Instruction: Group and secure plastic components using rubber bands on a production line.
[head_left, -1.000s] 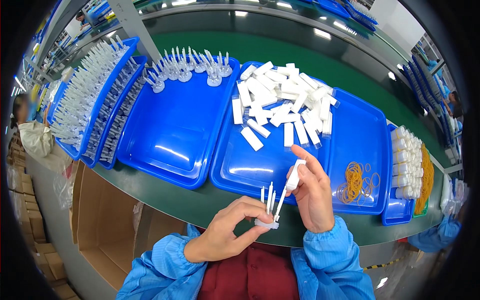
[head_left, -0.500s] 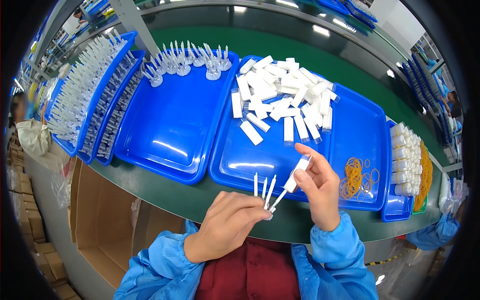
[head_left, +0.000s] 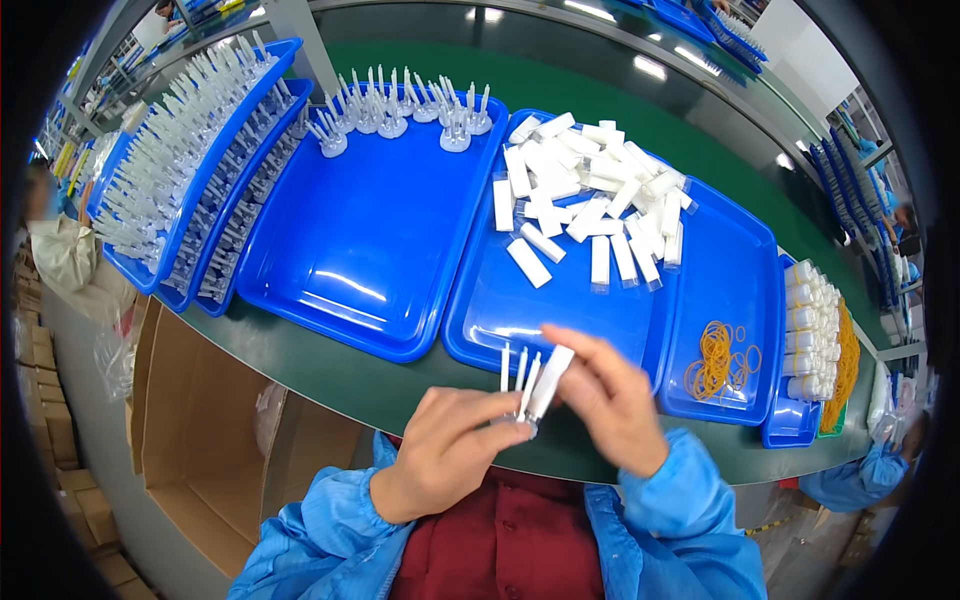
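My left hand [head_left: 452, 445] is closed around the base of a pronged piece, whose thin white prongs [head_left: 519, 368] stand up above my fingers. Over one prong, on the right, sits a white rectangular sleeve [head_left: 550, 382], tilted to the right and reaching down close to my left fingertips. My right hand [head_left: 608, 405] is right beside this sleeve, blurred, its fingers stretched out behind and above it. Whether those fingers touch the sleeve I cannot tell. Beyond my hands, a blue tray [head_left: 490, 325] bears a heap of similar white sleeves [head_left: 585, 185] with clear ends.
To the left, another blue tray [head_left: 350, 230] has several pronged pieces [head_left: 392, 115] along its far edge. Stacked trays [head_left: 165, 265] full of them stand further left. Rubber bands [head_left: 712, 365] lie in the right tray, near bundled white pieces [head_left: 810, 320]. A cardboard box [head_left: 215, 420] stands below the table edge.
My right hand has pushed the white sleeve down and left over the prong, and its pinch has loosened. My left hand keeps its hold. The view has shifted slightly.
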